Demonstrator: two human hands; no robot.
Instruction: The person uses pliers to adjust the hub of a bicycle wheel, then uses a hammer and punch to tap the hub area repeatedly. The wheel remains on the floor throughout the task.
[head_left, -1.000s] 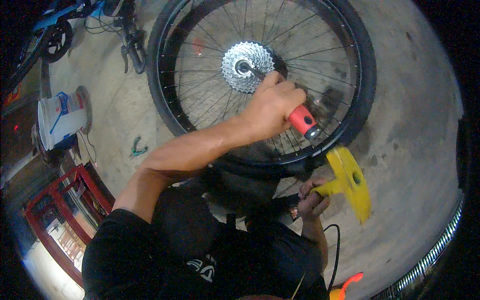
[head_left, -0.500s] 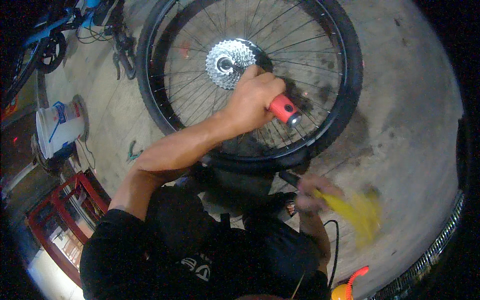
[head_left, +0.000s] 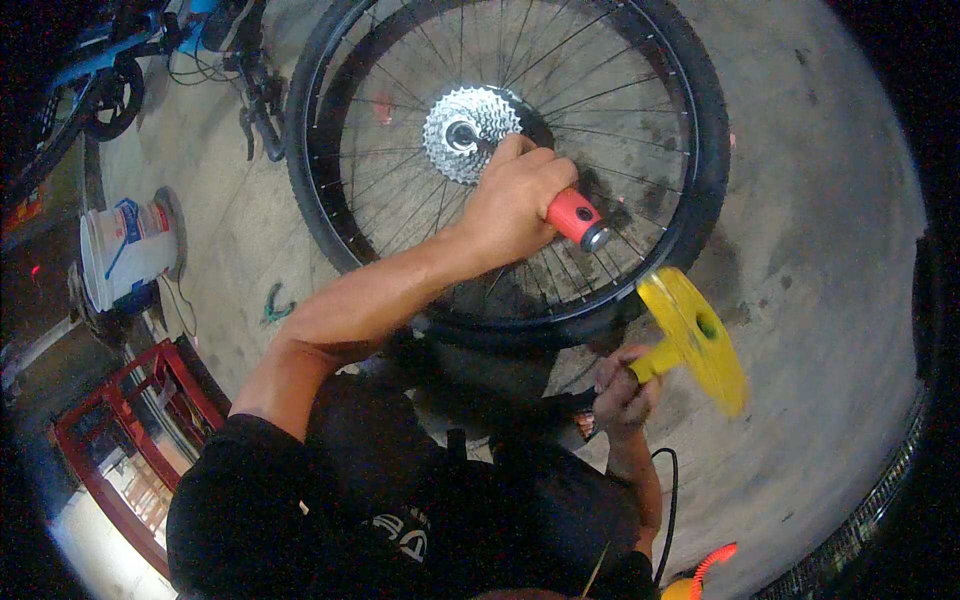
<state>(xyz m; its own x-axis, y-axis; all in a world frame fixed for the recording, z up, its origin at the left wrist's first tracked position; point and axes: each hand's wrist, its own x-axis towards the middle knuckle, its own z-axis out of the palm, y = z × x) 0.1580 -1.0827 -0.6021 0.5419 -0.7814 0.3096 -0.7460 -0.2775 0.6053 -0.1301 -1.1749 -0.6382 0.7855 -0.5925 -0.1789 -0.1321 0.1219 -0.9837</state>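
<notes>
A bicycle wheel (head_left: 712,160) lies flat on the floor in front of me, its silver cassette (head_left: 455,105) facing up. My left hand (head_left: 520,195) is closed round a red-handled tool (head_left: 573,215) with a metal-capped end. Its dark shaft slants toward the cassette's centre; whether the tip touches is hard to tell. Lower right, beside the tyre, my right hand (head_left: 625,392) grips a yellow mallet (head_left: 690,335) by its handle. The mallet head is up, apart from the red tool.
A blue bicycle (head_left: 100,65) is at the far left. Below it stands a white bucket (head_left: 125,255). A red metal frame (head_left: 115,430) sits at the lower left, and a small green-handled tool (head_left: 275,305) lies on the floor. An orange coiled hose (head_left: 712,560) shows at the bottom right.
The mallet has swung upward and its head has turned, now nearer the tyre. My left hand keeps its hold on the red-handled tool. The whole view has shifted slightly.
</notes>
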